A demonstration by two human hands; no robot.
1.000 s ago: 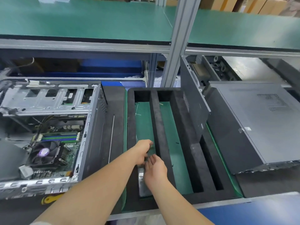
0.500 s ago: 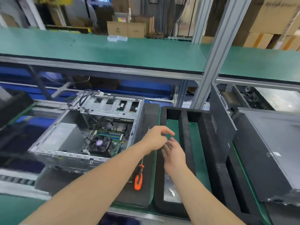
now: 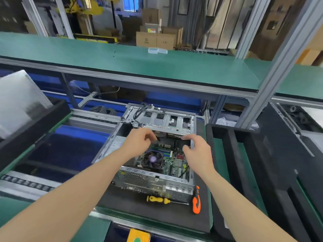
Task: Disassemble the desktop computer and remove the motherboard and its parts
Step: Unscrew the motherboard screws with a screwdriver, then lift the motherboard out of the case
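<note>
Legible text: none can be read with certainty.
Upper cardboard box (image 3: 148,26): a red-and-yellow label is carried on its front, the print too small to be read.
Lower cardboard box (image 3: 146,41): a round mark is printed on its front, not legible.
Computer case (image 3: 157,182): a white sticker is seen at its left side, the writing blurred.
Yellow tag (image 3: 138,237): a green spot is shown, no letters made out.

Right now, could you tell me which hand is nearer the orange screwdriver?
Right. The right hand is over the case, straight beyond the orange screwdriver; the left hand is farther left.
</note>
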